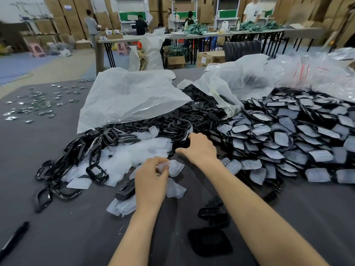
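I saw my left hand [151, 175] pinching a small see-through soft plastic pad with little bumps [173, 167] between the thumb and fingertips. The pad stuck out to the right of the fingers, just above the table. My right hand [199, 148] was farther out, at the edge of a heap of small black plastic pieces with holes [192, 116]. Its thumb pointed left and its fingers bent down out of sight, so I could not tell if it held anything.

Everything lay on a dark grey table cover [57, 237] in a big room with brown cardboard boxes [65, 18], long folding tables [211, 34] and people standing far back.

More see-through pads were heaped just left of my hands, next to shiny black plastic loops [76, 150]. On the right was a wide pile of black pieces with pads on them [288, 141]. A big crinkly white plastic bag [130, 96] lay over the back of the black heap. A black pen [15, 239] lay near the left corner, and a flat black square piece [209, 244] sat between my arms.
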Tool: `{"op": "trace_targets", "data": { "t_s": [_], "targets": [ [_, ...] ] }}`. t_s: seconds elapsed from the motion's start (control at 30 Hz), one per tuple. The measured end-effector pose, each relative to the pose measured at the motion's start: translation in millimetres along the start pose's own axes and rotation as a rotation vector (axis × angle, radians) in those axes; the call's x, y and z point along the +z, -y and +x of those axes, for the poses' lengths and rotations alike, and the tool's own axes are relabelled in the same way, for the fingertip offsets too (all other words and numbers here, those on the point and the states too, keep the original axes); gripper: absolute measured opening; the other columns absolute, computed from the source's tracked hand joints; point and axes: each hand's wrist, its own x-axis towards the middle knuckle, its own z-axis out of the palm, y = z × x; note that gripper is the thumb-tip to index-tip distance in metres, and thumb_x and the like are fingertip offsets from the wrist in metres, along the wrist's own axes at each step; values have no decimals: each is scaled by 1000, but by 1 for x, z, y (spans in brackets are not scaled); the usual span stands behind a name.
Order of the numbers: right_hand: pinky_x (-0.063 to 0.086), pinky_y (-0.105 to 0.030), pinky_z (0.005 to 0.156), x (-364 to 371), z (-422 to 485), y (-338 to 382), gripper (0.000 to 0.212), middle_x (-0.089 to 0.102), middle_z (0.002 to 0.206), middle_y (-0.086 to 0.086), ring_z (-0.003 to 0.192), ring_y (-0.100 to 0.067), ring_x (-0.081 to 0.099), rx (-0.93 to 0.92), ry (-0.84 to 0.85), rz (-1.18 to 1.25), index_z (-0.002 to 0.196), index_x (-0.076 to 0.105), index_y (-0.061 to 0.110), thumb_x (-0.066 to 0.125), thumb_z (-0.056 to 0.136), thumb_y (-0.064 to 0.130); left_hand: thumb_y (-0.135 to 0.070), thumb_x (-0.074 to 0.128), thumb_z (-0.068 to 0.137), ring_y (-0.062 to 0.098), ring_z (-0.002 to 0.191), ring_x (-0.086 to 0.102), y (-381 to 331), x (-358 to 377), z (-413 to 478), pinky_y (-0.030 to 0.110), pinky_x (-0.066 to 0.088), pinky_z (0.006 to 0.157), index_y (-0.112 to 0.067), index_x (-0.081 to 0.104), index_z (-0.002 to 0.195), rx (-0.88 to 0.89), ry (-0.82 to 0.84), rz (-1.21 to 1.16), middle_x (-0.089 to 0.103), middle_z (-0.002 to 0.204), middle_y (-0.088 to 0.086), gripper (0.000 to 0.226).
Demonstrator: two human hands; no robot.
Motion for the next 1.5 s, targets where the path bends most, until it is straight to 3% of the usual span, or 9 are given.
{"op": "trace_targets", "data": {
  "t_s": [0.13,0.4,0.63,0.8,0.9,1.03,1.17,1.37,1.5],
  "targets": [
    [43,-34,72,14,3,2,18,64,109,-10,99,-33,60,85,-123,91,105,61,14,57,92,25,-8,63,86,-6,81,55,2,0,1,0,35,70,-26,68,90,-14,1,-28,60,82,-20,19],
    [39,-31,64,7,16,1,20,50,84,2,85,-23,54,241,-74,466,99,48,15,58,88,28,-10,64,87,-4,76,56,3,2,3,5,39,71,-23,70,98,-25,-25,-54,60,80,-17,18],
    [56,-48,81,7,18,-2,15,63,106,-10,90,-30,66,208,-94,606,100,52,20,62,90,18,-13,58,92,-4,77,58,-1,-3,2,4,39,69,-33,54,131,-55,-87,-101,64,78,-16,44],
    [59,-42,75,-8,12,-23,11,67,83,-7,63,-18,68,178,-170,598,90,65,11,55,91,7,-20,52,91,19,86,58,7,-38,8,32,42,71,-31,65,107,-268,-189,160,68,92,-6,23],
    [56,-43,81,-18,8,-34,14,69,83,-10,77,-24,69,138,-155,444,89,66,14,54,92,7,-33,62,87,19,95,58,19,-65,6,33,45,77,-33,64,95,-421,51,250,66,94,-9,8],
    [54,-41,82,-26,5,-39,14,71,88,-15,84,-28,67,87,-131,254,89,67,13,54,92,8,-20,76,75,12,87,57,17,-75,-1,25,39,72,-31,65,95,-363,263,267,63,93,-9,26],
    [57,-40,78,-26,0,-40,16,69,76,-9,75,-26,68,84,-120,352,78,66,13,57,90,6,-17,75,77,13,91,57,17,-73,-7,24,37,76,-30,67,100,-308,157,237,62,93,-6,27],
    [48,-22,50,-35,-15,-42,17,66,64,-4,49,-10,63,71,-22,477,76,68,11,58,89,4,-22,76,81,12,92,61,17,-69,-10,22,42,79,-26,69,108,-240,60,162,61,84,-11,28],
    [47,-22,47,-42,-26,-43,20,63,55,-7,43,-14,56,49,139,300,76,71,10,56,88,5,-20,78,78,-9,82,59,11,-64,-10,2,38,68,-30,70,104,-197,40,31,65,84,-18,29]
  ]
}}
